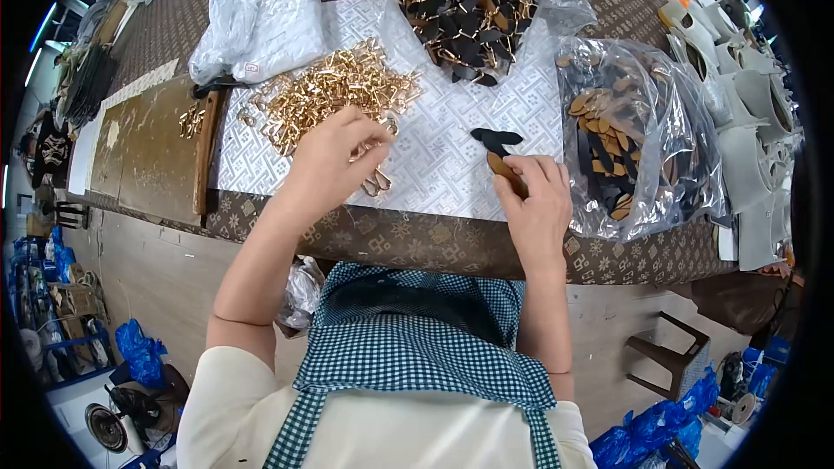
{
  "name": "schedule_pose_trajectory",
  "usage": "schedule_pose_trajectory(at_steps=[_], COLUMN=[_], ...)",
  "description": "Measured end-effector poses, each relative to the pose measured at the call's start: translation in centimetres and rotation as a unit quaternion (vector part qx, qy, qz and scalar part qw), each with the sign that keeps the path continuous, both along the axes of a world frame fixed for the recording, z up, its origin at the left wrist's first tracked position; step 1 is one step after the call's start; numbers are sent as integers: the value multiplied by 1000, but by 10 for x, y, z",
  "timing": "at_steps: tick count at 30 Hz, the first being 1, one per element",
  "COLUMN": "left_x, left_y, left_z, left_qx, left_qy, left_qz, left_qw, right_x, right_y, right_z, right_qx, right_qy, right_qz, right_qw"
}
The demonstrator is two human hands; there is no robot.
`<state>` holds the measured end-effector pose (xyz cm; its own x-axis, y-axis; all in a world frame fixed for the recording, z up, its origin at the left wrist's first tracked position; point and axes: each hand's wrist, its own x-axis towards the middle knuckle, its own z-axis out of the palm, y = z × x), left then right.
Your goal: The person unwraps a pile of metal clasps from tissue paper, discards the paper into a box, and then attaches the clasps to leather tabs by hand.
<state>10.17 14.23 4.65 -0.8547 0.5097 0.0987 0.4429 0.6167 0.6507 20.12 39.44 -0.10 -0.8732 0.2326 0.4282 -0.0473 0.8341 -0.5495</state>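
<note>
My left hand [341, 156] is at the front edge of a heap of gold metal clasps [334, 91], its fingers curled, with a gold piece at the fingertips. Just below it, some gold clasps [375, 182] lie on the patterned white sheet [443, 161]. Further right, my right hand [534, 195] pinches a brown leather tab [506, 174] between thumb and fingers. Black tabs [497, 139] lie on the sheet right above that tab. To the right of my right hand is a clear plastic bag [643, 139] of brown and black tabs.
An open plastic bag [465, 13] of black tabs with gold clasps stands at the back. White plastic packets [278, 30] lie at the back left. A brown board [148, 156] with a wooden edge is on the left. White shoe-like pieces [751, 100] line the right side.
</note>
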Motion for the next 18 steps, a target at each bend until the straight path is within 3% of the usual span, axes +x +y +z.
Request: schedule_pose_trajectory(at_steps=[1, 4, 8, 12, 14, 15, 17, 18], left_x=[4, 14, 10, 8, 9, 9, 13, 17], left_y=[-9, -16, -14, -4, 2, 5, 16, 22], left_z=[-11, -24, -30, -30, -31, -27, -32, -25], left_qx=[-48, -73, -41, 39, 123, 187, 334, 325], left_qy=[58, 67, 9, -15, -73, -197, -241, -251], left_qz=[-7, 26, 24, 36, 44, 44, 13, 21], left_qw=[997, 995, 999, 998, 989, 961, 911, 912], right_x=[0, -2, -6, -5, 4, 9, 12, 15], right_y=[1, -1, 0, 0, -11, -18, -31, -36], right_z=[-3, -7, -11, -5, 3, 7, 14, 16], right_qx=[-2, -6, 15, 18, -199, -304, -372, -381], right_qy=[-3, -8, 28, 134, 42, -5, -46, -61], right_qz=[1, -6, -20, -13, 2, 8, 49, 71], right_qw=[1000, 1000, 999, 991, 979, 953, 926, 920])
